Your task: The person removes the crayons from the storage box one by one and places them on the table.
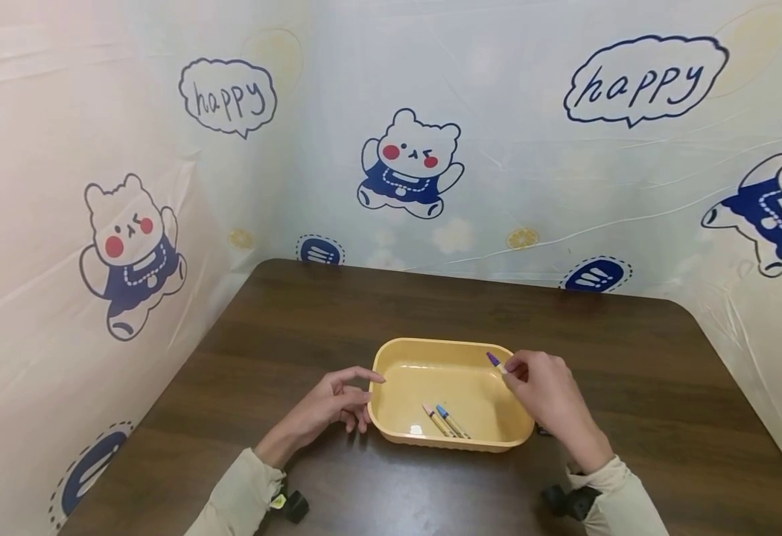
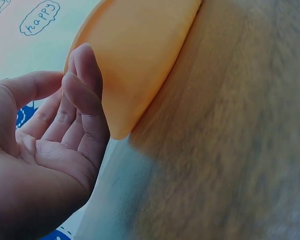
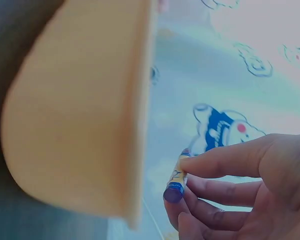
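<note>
Crayon [image 1: 494, 360] first: a purple one, pinched between thumb and forefinger of my right hand [image 1: 544, 393], its tip pointing up and away from me, toward the far left. It hangs over the right far corner of the yellow tray [image 1: 391, 356], just inside the rim as far as the head view shows. From the right wrist view the crayon [image 3: 176, 181] stands clear of the tray wall [image 3: 80, 120], not touching it. My fingers [image 3: 225, 161] are curled tight around it, the others folded under.

Down in the tray two more crayons lie side by side near the front wall, a pink one [image 1: 433, 417] and a blue one [image 1: 449, 419], both with long axes running from far left to near right, tips toward the far side. They sit below and to the left of the purple crayon, closer to me.

My left hand [image 1: 333, 406] rests on the desk [image 1: 632, 357] at the tray's left wall, holding nothing; its fingers [image 2: 82, 95] are loosely bent with their tips against the wall's outside. The right hand is clearly the nearer one to the purple crayon's spot over the tray.
</note>
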Demonstrator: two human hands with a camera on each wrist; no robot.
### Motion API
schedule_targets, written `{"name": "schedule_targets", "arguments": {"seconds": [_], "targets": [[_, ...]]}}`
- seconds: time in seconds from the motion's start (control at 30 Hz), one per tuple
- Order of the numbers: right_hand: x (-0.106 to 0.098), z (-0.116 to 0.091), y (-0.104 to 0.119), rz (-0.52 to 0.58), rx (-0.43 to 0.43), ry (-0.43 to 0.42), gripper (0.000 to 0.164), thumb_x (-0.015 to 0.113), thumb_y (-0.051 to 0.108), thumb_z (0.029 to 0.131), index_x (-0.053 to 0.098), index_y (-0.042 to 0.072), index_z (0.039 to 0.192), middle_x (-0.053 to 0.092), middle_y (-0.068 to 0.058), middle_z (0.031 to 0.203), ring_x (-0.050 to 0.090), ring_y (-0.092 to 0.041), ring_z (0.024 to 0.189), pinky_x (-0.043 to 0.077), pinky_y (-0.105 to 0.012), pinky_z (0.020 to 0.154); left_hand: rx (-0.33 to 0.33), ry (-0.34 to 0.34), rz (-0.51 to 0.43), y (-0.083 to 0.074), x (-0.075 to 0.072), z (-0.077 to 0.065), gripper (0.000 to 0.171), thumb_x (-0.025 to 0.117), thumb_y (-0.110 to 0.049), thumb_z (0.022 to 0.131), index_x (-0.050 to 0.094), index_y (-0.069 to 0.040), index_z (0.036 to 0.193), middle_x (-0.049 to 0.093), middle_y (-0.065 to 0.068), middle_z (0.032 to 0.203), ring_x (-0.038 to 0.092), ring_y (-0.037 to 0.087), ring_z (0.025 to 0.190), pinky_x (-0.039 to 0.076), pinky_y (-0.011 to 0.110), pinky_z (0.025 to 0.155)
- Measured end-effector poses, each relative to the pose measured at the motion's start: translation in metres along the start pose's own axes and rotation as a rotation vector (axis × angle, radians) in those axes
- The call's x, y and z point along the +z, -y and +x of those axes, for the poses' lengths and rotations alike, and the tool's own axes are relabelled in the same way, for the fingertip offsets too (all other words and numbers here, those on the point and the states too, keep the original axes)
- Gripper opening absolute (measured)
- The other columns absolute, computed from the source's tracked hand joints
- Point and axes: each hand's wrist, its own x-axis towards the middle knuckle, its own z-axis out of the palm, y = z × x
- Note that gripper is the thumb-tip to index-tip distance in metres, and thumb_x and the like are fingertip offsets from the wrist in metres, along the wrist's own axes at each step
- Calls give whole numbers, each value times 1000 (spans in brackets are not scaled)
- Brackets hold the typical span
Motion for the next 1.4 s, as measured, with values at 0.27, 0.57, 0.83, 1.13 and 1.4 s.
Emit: {"name": "schedule_targets", "arguments": {"seconds": [0.27,0.57,0.83,1.13,1.4], "targets": [[-25,-11,-18,-11,25,-76,10,71,11,90,73,2,93,67,-5,79,59,-18,70,51,-34,62,2,3,3,-3,1,2,38,57,-6,99,52,2,136,69,23,80,66,21,63,50,26,52],[-28,-30,-52,-10,97,-161,14,72,14,89,73,1,93,70,-5,79,61,-17,69,47,-33,59,-5,8,9,-4,0,2,38,57,-7,100,52,1,136,70,14,78,67,20,63,50,26,52],[-17,-40,-89,18,234,-183,18,73,16,88,73,-1,96,72,-7,81,64,-17,68,48,-34,59,-17,9,7,2,-1,1,40,57,-8,100,50,3,137,71,13,78,66,20,64,50,26,52],[-5,-41,-120,16,281,-46,17,72,18,88,75,2,90,70,-3,77,61,-16,69,46,-36,63,-23,-1,1,3,0,1,38,57,-8,100,52,1,136,71,13,78,67,20,64,50,26,53],[1,-38,-128,27,314,58,17,72,20,88,75,2,88,70,-3,78,58,-17,69,45,-34,60,-1,9,-8,1,-2,1,37,55,-5,100,51,2,136,71,12,77,67,21,63,50,26,52]]}}
